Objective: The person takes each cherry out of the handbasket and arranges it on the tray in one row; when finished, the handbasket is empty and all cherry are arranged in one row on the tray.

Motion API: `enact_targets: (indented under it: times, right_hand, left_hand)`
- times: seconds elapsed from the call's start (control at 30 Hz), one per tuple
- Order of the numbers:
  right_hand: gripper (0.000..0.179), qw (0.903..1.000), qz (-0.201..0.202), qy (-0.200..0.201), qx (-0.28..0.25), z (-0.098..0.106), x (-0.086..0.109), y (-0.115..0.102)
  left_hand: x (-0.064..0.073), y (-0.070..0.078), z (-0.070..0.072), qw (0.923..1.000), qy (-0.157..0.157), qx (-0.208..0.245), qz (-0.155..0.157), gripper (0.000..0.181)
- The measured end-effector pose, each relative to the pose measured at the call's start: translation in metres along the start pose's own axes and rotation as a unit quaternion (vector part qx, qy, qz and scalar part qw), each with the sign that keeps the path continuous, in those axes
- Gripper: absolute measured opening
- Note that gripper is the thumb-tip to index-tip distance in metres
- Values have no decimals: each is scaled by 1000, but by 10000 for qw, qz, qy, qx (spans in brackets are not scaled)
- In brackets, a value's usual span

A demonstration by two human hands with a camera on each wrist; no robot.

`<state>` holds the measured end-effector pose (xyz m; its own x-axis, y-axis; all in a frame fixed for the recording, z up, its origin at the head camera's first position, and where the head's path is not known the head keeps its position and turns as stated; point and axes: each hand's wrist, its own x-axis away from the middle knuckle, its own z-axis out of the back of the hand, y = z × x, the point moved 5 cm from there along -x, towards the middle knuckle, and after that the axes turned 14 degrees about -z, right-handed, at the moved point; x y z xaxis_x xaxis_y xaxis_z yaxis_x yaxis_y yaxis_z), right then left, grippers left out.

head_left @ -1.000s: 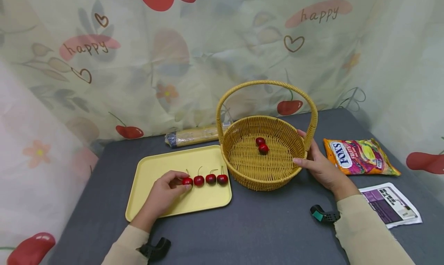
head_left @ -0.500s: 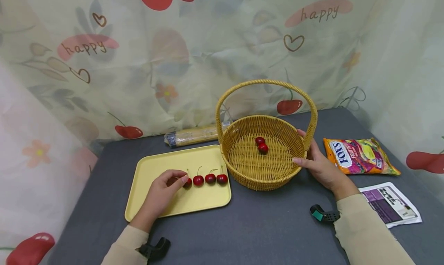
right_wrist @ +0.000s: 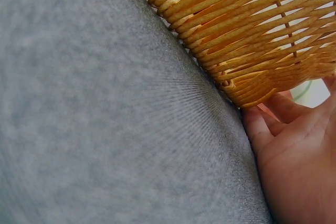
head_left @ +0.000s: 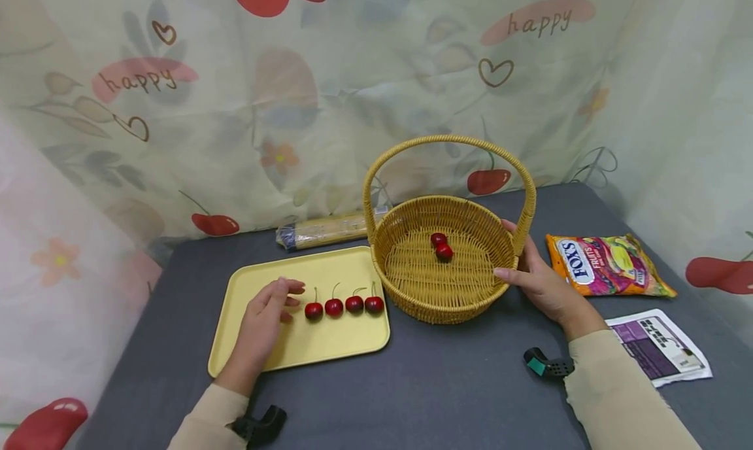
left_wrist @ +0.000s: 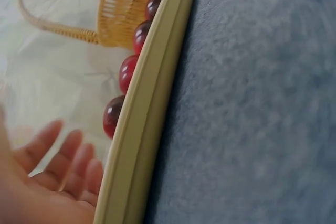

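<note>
Several dark red cherries [head_left: 334,307] with stems stand in a row on the yellow tray [head_left: 247,306], toward its right side. Just left of the row, my left hand [head_left: 265,316] is over the tray with relaxed fingers and nothing in them. The left wrist view shows those fingers [left_wrist: 73,161] apart from the nearest cherry [left_wrist: 113,115]. A wicker basket [head_left: 406,299] with a tall handle stands right of the tray, with two cherries [head_left: 444,252] inside. My right hand [head_left: 538,283] grips the basket's right side, thumb over the rim and the other fingers outside, partly hidden.
A clear-wrapped bundle [head_left: 329,231] lies behind the tray. To the right of my right hand lie an orange and pink candy bag [head_left: 612,265] and a purple and white packet [head_left: 661,348]. A patterned curtain [head_left: 353,110] hangs behind the dark grey table [head_left: 423,391].
My left hand has let go of the leftmost cherry and drawn back to the left, its fingers loosening. The cherry stays at the row's left end. My right hand keeps hold of the basket.
</note>
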<state>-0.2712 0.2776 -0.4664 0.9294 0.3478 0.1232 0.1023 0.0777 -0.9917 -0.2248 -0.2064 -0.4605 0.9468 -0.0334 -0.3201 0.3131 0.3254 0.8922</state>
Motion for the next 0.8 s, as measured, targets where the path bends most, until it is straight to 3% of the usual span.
enact_targets:
  times: [0.2,0.53,0.8]
  right_hand:
    - [93,10000,46,-6,0,0,0,0]
    - [93,10000,29,29,20,0,0,0]
    - [93,10000,10,32,29,0,0,1]
  left_hand:
    - [-2,22,-2,9974,47,621,-370,65]
    - [-3,54,-24,9901,-623,1055,-690,66]
    - [-20,82,-50,9798,-1049,1244,-1160,62]
